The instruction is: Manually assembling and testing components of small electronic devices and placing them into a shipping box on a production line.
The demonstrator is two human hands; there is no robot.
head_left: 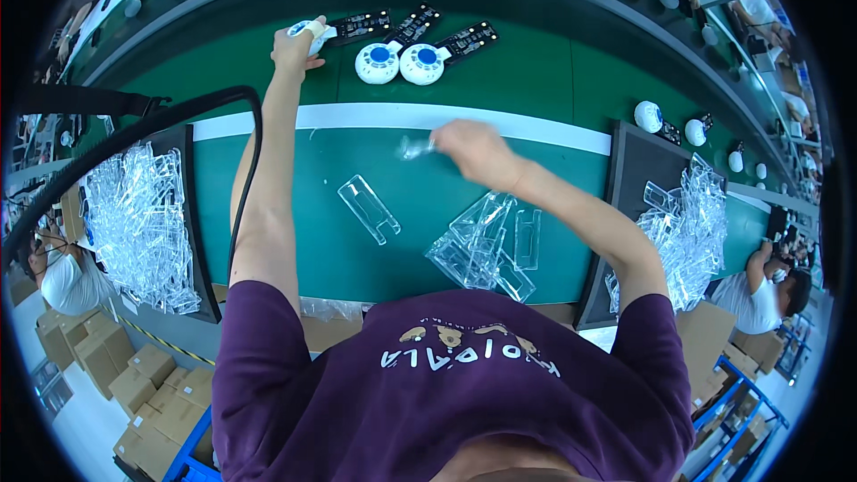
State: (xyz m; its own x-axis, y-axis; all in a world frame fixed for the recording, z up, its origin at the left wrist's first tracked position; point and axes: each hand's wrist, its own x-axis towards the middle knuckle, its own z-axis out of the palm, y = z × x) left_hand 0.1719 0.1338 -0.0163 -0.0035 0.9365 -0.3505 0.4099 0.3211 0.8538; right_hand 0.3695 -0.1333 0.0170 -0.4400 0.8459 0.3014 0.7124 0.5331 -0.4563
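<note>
The white round device [302, 29] with the blue centre sits beyond the far edge of the surface [312, 250], past the white rail [402, 115] and towards the left. The person's left hand [299, 46] has its grip closed around it; whether it is lifted, I can't tell. The right hand [473, 150], blurred, seems to pinch one end of a clear plastic piece [415, 148] just inside the far edge, its grip nearly closed.

To my eye, that slick piece could slip if only fingertips have it. The black strip [361, 25] at the device could strain if pulled crooked, and a careless sweep might knock the two neighbouring devices [399, 63], which sit side by side. Near the middle of the near edge, the clear frames [482, 236] lie overlapped, so lifting one could drag or scratch others; a lone frame [369, 211] lies left of them, apart.

As for writing, pale lettering and small cartoon figures show on the purple shirt [473, 402]. The strips carry little light marks, too small to read. I make out no label on the clear pieces.
</note>
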